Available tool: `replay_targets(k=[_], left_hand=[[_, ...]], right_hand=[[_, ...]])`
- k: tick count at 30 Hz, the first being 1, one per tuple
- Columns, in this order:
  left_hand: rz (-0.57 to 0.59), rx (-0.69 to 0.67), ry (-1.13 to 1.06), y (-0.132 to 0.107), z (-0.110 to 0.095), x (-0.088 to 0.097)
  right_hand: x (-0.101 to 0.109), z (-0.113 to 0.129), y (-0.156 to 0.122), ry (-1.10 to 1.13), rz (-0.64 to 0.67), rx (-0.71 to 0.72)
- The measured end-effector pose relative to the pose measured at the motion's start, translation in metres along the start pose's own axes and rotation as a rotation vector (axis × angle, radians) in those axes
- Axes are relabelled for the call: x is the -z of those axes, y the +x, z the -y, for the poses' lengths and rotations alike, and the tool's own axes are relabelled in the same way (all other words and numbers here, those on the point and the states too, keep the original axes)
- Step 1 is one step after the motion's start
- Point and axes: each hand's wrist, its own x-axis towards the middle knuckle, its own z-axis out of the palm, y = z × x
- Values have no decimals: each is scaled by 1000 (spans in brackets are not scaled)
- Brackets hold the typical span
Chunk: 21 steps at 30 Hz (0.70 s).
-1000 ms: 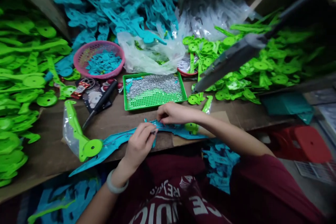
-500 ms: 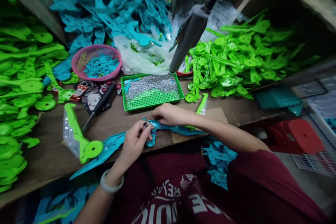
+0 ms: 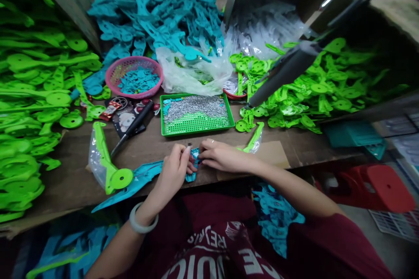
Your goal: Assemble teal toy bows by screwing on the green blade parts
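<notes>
Left hand [image 3: 175,170]: fingers pressed together, pinching a small dark part at the near table edge; what the part is cannot be told.
Right hand [image 3: 218,156]: fingers curled down, pinching the teal plastic piece [image 3: 193,166] from the right; the two hands' fingertips almost touch.
Teal plastic piece: lies flat at the near edge of the table [image 3: 72,174], centre, its long arm running left to the green disc piece [image 3: 113,174].
Handling: judged light, thin and stiff, smooth enough to slide; likely to flex along the arm. Best held close to the joint, pressed flat to the table.
Surface: bare brown wood, worn, with a cardboard sheet [image 3: 271,152] to the right.
Middle distance: green tray [image 3: 196,128] of small silver parts, just beyond the hands; a black tool [image 3: 132,128] to its left.
Far: pink basket [image 3: 134,77]; teal parts heap [image 3: 157,13]; green parts heap [image 3: 314,83] far right.
</notes>
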Motion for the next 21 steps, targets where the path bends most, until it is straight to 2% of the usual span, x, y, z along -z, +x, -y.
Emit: replay_targets(k=[3, 7, 10, 11, 13, 15, 16, 18, 21], left_hand=[[44, -24, -79, -4, 4, -2], [-82, -54, -107, -8, 11, -11], [-94, -97, -46, -9, 14, -15], [-88, -120, -4, -9, 15, -14], [-92, -198, 118, -9, 15, -12], [-152, -339, 318, -10, 16, -6], [-192, -416, 422, -10, 17, -3], [-251, -534, 578, -10, 20, 3], [-236, -603, 641, -11, 25, 10]], right_hand=[[-4, -1, -1, -1, -10, -8], [8, -6, 1, 101, 28, 44], [21, -7, 13, 238, -157, -145], [25, -7, 19, 281, -169, -214], [31, -8, 32, 380, -23, -283], [36, -10, 43, 491, 180, -263], [38, -12, 47, 528, 224, -238], [43, -17, 50, 538, 216, -170], [49, -26, 47, 453, 190, -30]])
